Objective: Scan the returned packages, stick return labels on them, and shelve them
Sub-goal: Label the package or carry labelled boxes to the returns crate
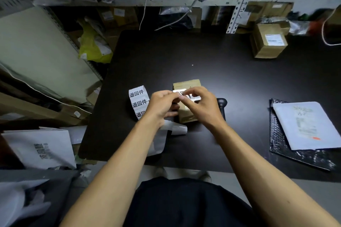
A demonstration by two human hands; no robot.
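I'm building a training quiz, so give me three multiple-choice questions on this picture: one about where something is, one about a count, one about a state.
1. Where does the label strip lie?
A. Left of the small box
B. On a shelf
C. On the white mailer

2. How many printed labels show on the strip?
A. One
B. Three
C. Six

3. What are the hands doing?
A. Resting flat
B. Both pinching a label over the box
C. Holding the scanner

Answers: 1 A, strip lies on the table beside the box. 2 B, three prints show. 3 B, left hand and right hand meet at the label.
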